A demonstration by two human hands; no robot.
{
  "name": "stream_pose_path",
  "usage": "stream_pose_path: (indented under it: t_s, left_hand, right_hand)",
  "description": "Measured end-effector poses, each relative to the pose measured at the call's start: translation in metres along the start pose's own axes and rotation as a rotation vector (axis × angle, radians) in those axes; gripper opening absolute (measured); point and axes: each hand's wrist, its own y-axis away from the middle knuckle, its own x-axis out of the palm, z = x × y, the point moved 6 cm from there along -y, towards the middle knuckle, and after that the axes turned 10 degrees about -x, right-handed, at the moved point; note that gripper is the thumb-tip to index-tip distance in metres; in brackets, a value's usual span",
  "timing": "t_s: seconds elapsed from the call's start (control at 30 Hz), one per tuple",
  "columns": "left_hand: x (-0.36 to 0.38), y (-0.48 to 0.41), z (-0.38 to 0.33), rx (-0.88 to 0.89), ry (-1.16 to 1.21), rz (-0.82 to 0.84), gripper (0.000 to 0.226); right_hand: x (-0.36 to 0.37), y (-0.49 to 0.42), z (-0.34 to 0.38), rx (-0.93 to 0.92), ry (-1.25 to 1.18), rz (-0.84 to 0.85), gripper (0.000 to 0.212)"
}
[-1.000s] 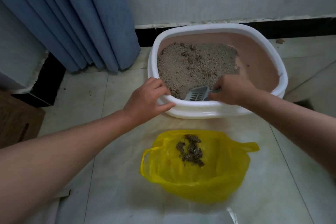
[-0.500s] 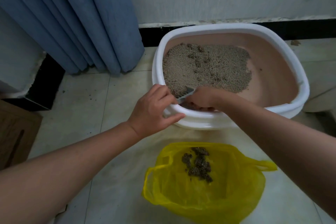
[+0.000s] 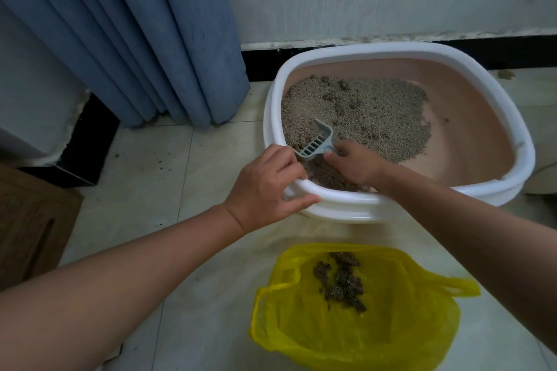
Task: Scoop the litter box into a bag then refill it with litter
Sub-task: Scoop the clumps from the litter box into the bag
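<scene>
Two bare hands work at the near-left edge of a white litter box (image 3: 391,50) with a pink inner pan, which sits on the tiled floor (image 3: 144,178) against the wall, at about one o'clock in the view. The left hand (image 3: 268,187) grips the box's rim at its seven o'clock, fingers curled over the top and thumb pressed along the outer side. The right hand (image 3: 357,166) reaches inside the box and closes round the handle of a grey-blue slotted scoop (image 3: 316,143). The scoop's head points toward eleven o'clock and rests in the litter (image 3: 379,117) just beside the left hand's fingers.

Litter covers the pan from nine o'clock through the middle, with darker lumps near twelve o'clock; the pan's three o'clock side shows bare pink plastic.

At six o'clock from the box, apart from it, a yellow plastic bag (image 3: 376,337) lies open on the floor. Dark clumps (image 3: 342,281) sit inside it toward its twelve o'clock edge, and its handles stick out at nine and three o'clock.

Blue curtain (image 3: 135,33) folds hang at ten o'clock in the view, and a brown box (image 3: 30,220) stands at the nine o'clock edge.
</scene>
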Motion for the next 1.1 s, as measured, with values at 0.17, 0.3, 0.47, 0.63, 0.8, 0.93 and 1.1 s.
stream_pose_path:
  t_s: [0.17,0.3,0.47,0.63,0.8,0.93,1.1]
  left_hand:
    - [-0.001,0.002,-0.002,-0.031,0.038,0.002,0.037]
    - [0.0,0.0,0.0,0.018,-0.005,0.004,0.04]
    - [0.0,-0.001,0.001,0.039,-0.012,0.014,0.039]
    - [-0.003,0.0,-0.002,-0.007,0.006,0.033,0.037]
    - [-0.006,0.002,-0.008,-0.069,0.021,0.058,0.034]
    - [-0.006,0.002,-0.009,-0.079,0.001,0.073,0.035]
    - [-0.007,-0.006,-0.003,0.029,-0.027,0.127,0.041]
  right_hand:
    - [-0.004,0.003,0.004,-0.013,-0.123,-0.059,0.025]
    - [-0.028,0.018,-0.003,0.002,-0.161,-0.102,0.024]
    - [-0.062,0.047,-0.042,0.111,-0.052,-0.076,0.022]
    - [-0.084,0.065,-0.063,0.242,0.036,-0.058,0.033]
    - [-0.092,0.067,-0.056,0.321,0.209,-0.064,0.028]
    - [-0.091,0.063,-0.025,0.358,0.327,0.043,0.032]
    - [-0.084,0.056,-0.003,0.415,0.348,0.244,0.037]
